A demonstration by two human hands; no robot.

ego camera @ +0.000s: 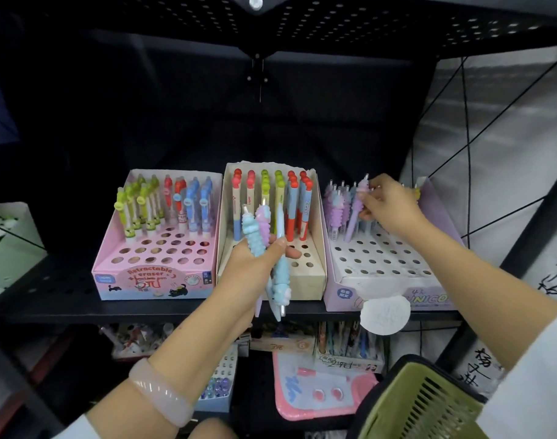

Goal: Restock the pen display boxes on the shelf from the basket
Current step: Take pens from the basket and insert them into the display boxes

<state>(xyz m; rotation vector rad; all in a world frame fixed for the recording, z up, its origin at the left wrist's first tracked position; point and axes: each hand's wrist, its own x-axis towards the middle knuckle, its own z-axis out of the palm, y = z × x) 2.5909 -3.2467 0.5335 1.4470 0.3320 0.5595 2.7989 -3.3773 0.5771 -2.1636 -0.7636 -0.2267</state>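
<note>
Over the lavender box (381, 274), right fingers (370, 198) pinch a purple pen (356, 213); left hand (255, 264) grips several pens (271, 248).

Black perforated metal shelf (65, 289), front edge running left to right. Standing on it side by side: pink eraser display box (150, 282) at left, cream pen box (315, 267) in middle, touching or nearly touching pink one, lilac pen box (381, 285) at right. Pale green box (11, 248) at far left, partly cut off.
</note>
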